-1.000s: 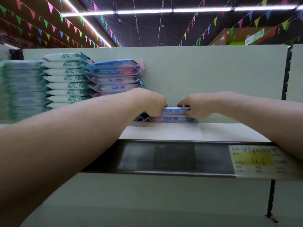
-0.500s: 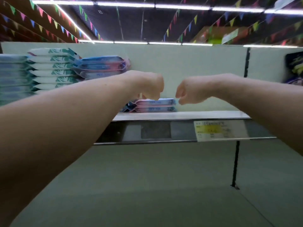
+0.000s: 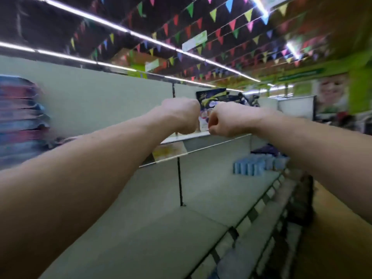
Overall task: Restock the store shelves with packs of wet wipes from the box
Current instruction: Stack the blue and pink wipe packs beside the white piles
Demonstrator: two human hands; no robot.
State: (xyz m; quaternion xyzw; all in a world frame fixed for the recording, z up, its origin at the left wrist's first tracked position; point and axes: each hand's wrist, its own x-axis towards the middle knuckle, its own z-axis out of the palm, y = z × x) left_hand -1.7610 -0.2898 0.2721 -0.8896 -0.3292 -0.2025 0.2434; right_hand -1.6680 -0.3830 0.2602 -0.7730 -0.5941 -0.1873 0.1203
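Both bare arms are held out straight in front, up at the height of the top shelf (image 3: pixel 203 144). The left grip (image 3: pixel 182 115) is curled into a fist, with its knuckles turned to the right. The right grip (image 3: pixel 222 122) is curled into a fist too, with its knuckles turned to the left. The two fists are seen just beside each other, with a small gap between them. Nothing is held in either grip; the fingers are tucked in tight.

The packs of wet wipes (image 3: pixel 20 119) are found far over at the left edge, piled in a stack. They are blue and pink and very blurred. The stack is well apart from both grips, and it is nearer to the left arm than to the right one.

Behind the gap between the fists, a dark bag with yellow marks (image 3: pixel 213 96) is stood up on the top shelf. A yellow price tag (image 3: pixel 169 152) is stuck on that shelf's front edge, under the left wrist. A wide lower shelf (image 3: pixel 161 228) is seen below, and a row of small blue packs (image 3: pixel 249 168) is lined up on it, under the right arm. Strings of little coloured flags (image 3: pixel 213 14) and long bright lights (image 3: pixel 100 22) are hung from the dark ceiling.
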